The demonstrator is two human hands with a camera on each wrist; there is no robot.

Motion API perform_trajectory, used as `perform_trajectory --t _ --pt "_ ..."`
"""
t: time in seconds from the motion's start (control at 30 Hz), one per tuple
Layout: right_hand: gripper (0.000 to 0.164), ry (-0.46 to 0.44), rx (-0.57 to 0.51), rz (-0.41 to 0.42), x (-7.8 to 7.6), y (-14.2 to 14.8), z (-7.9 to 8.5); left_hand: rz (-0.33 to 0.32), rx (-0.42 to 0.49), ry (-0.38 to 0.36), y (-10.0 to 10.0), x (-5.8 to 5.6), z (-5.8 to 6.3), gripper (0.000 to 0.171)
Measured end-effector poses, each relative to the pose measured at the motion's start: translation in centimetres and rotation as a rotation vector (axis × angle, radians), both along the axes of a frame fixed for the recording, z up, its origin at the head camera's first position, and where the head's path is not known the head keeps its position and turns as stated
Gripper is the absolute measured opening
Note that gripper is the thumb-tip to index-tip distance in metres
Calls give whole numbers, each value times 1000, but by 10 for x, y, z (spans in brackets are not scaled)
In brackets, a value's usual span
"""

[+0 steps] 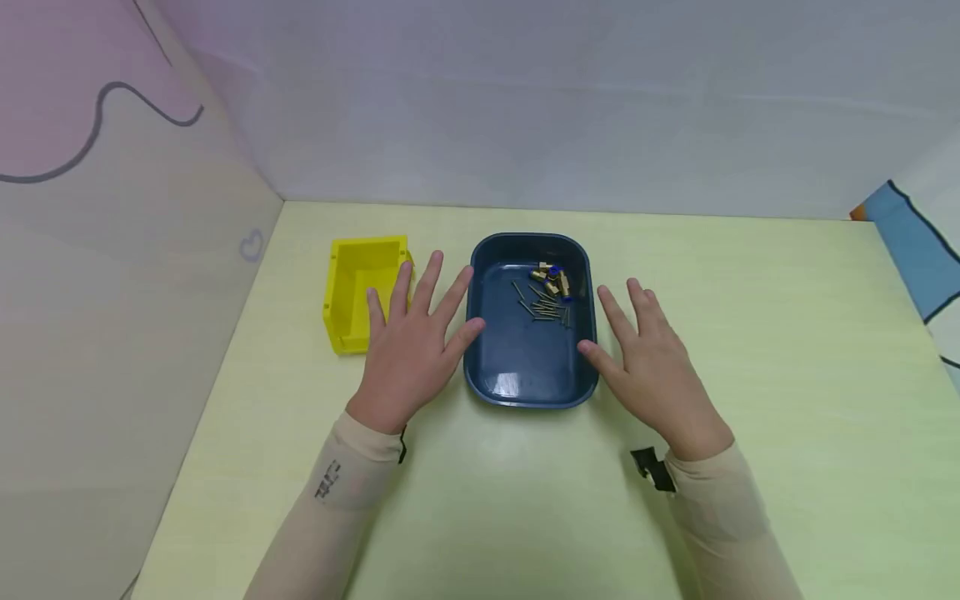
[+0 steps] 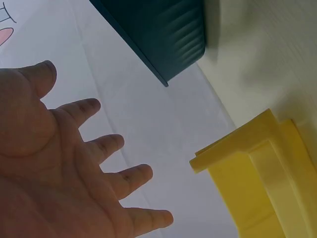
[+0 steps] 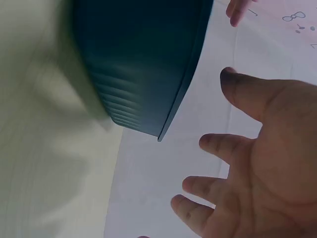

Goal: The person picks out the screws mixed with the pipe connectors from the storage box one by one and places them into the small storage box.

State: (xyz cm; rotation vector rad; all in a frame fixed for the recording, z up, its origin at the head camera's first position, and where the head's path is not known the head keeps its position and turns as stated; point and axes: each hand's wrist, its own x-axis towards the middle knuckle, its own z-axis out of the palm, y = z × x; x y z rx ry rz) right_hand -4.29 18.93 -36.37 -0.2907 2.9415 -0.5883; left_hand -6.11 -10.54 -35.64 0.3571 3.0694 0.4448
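A dark blue tray point(image 1: 525, 358) lies in the middle of the table in the head view. Toward its right side it holds a small heap of screws point(image 1: 547, 308) and several brass fittings point(image 1: 564, 285) with blue ends. My left hand point(image 1: 412, 350), fingers spread, hovers between the tray and a yellow bin point(image 1: 348, 300), hiding part of the bin. Its palm point(image 2: 54, 163) holds nothing in the left wrist view. To the right of the tray is my right hand point(image 1: 660, 375), also spread. In the right wrist view its palm point(image 3: 282, 163) is bare, beside the tray wall point(image 3: 133, 74).
The pale yellow table point(image 1: 765, 358) extends on both sides of the tray. A whitish sheet point(image 1: 525, 108) rises along the table's back edge, and a printed panel point(image 1: 127, 292) stands at the left. A blue printed shape point(image 1: 911, 258) shows at the far right.
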Motion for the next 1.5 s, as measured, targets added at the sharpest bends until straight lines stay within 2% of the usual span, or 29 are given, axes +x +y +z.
perform_trajectory --t 0.33,0.6,0.7,0.8,1.0,1.2,1.33,1.5 --pt "79 -8 -32 -43 -2 2 2 -60 51 -33 -1 -5 -2 66" --pt "83 -76 -107 -120 -4 -4 -9 -59 131 -24 -4 -10 -3 68" --pt "79 -107 -118 -149 -5 -10 -15 -54 151 -27 -5 -11 -4 68" --pt "69 -120 -121 -167 -6 -18 -20 -46 162 -15 -7 -12 -5 66" --pt "51 -55 -97 -240 -5 -29 -27 -40 197 36 -7 -14 -10 64" --pt "33 -33 -67 -313 -2 -40 -37 -50 211 46 -6 -15 -11 63" --pt "34 -22 -56 -306 -5 -46 -41 -43 215 52 -10 -15 -12 63" --pt "35 18 -54 -263 -7 -53 -45 5 251 61 -15 -15 -18 62"
